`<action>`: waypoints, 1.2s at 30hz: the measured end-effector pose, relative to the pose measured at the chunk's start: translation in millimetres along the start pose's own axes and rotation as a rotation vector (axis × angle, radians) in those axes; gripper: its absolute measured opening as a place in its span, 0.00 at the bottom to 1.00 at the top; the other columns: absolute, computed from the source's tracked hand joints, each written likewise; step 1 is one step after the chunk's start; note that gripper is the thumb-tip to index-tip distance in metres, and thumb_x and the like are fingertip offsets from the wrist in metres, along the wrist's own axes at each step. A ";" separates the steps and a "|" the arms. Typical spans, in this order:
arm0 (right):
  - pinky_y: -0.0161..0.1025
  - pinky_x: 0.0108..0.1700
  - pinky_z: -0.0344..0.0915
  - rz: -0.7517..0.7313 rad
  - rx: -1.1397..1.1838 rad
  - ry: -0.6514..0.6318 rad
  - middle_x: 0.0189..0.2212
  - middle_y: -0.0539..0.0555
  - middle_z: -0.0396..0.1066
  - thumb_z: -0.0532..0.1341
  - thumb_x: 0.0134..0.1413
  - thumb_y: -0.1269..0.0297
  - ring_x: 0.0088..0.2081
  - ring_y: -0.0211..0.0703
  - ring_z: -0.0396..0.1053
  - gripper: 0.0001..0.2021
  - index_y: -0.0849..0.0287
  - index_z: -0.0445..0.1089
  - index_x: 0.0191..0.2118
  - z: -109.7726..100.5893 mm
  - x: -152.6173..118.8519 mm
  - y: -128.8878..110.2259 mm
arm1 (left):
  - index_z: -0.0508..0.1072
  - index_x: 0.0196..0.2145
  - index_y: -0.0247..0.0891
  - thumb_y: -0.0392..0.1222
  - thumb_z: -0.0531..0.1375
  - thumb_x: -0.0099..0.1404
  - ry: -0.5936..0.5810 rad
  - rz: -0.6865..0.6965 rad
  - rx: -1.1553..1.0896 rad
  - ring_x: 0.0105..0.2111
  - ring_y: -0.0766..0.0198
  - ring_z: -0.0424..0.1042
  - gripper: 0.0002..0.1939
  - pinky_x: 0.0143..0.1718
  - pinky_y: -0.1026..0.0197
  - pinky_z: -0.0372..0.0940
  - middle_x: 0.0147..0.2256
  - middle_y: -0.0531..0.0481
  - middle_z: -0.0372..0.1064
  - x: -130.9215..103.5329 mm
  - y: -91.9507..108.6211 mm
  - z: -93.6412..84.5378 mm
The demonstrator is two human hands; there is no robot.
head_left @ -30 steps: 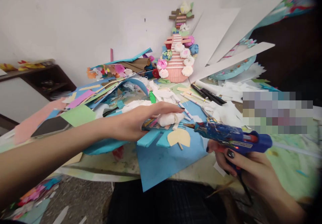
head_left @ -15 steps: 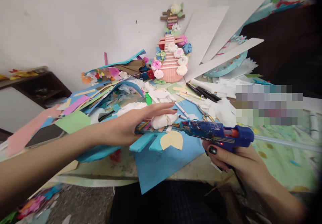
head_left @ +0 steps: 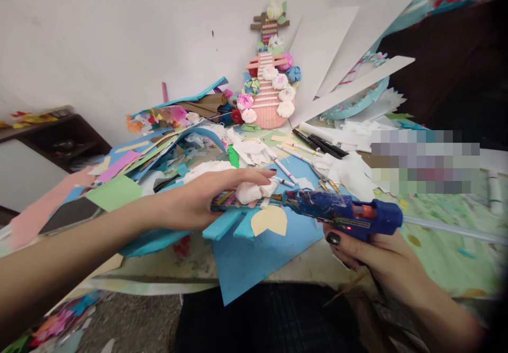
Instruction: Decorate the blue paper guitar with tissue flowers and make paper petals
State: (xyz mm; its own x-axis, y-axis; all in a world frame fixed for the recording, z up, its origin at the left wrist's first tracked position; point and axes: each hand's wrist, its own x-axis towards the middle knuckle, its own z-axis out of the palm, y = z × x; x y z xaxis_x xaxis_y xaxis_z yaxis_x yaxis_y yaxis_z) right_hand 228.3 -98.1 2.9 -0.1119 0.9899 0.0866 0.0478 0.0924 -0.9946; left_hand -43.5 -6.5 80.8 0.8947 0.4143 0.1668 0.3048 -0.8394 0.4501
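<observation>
In my right hand [head_left: 369,244] is a blue hot glue gun [head_left: 337,210], its red light lit and a clear glue stick [head_left: 444,226] poking out at the back. The gun's nozzle points left, close beside a crumpled white paper flower [head_left: 250,192]. This flower lies on a blue paper craft [head_left: 224,225] with strings and thin coloured strips. My left hand [head_left: 198,199] grips the craft, its fingers stretched over the flower; the thumb is hidden. A cream paper piece [head_left: 270,222] with a notched lower edge sits at the craft's near side.
Behind, a pink paper instrument [head_left: 270,107] covered with paper flowers leans on the wall. Markers [head_left: 286,172], black pens [head_left: 317,144], scissors [head_left: 329,181] and white paper scraps lie across the table. Blue card [head_left: 246,268] overhangs the front edge. Coloured paper is piled at left.
The view has shifted slightly. The glue gun's nozzle stays near the white flower, and both hands keep nearly the same pose and hold.
</observation>
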 end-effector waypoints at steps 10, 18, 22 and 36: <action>0.32 0.19 0.49 -0.027 -0.054 -0.037 0.15 0.46 0.56 0.62 0.51 0.53 0.18 0.32 0.52 0.14 0.59 0.69 0.28 -3.4 1.1 -0.4 | 0.57 0.59 0.50 0.38 0.60 0.59 0.020 -0.048 0.000 0.58 0.54 0.59 0.31 0.56 0.52 0.60 0.60 0.48 0.56 -2.4 -0.9 0.6; 0.32 0.23 0.59 -0.055 -0.024 -0.010 0.16 0.46 0.59 0.64 0.49 0.54 0.19 0.33 0.56 0.12 0.58 0.70 0.26 -4.2 0.6 2.5 | 0.54 0.60 0.51 0.40 0.60 0.60 0.016 -0.096 -0.015 0.57 0.55 0.61 0.32 0.56 0.54 0.60 0.59 0.49 0.58 -2.0 2.3 1.1; 0.32 0.24 0.62 -0.041 -0.023 -0.025 0.20 0.49 0.63 0.64 0.49 0.55 0.22 0.36 0.61 0.11 0.58 0.72 0.30 -2.2 -2.1 -0.7 | 0.55 0.59 0.52 0.39 0.60 0.60 0.006 -0.056 0.032 0.58 0.55 0.60 0.32 0.57 0.54 0.60 0.60 0.50 0.57 -0.9 1.1 0.1; 0.31 0.20 0.57 -0.034 0.053 -0.058 0.18 0.47 0.61 0.65 0.48 0.56 0.19 0.33 0.55 0.11 0.54 0.74 0.37 0.5 -4.5 -7.3 | 0.58 0.57 0.48 0.36 0.60 0.60 0.002 0.002 0.034 0.61 0.52 0.54 0.29 0.58 0.49 0.58 0.60 0.45 0.55 0.4 1.1 0.4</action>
State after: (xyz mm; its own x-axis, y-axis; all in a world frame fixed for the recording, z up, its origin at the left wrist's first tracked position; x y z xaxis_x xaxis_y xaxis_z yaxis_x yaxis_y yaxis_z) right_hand 228.0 -103.3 9.8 -0.1703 0.9783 0.1184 -0.0099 0.1184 -0.9929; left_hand -42.6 -7.4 81.1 0.8950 0.4129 0.1691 0.3136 -0.8518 0.4196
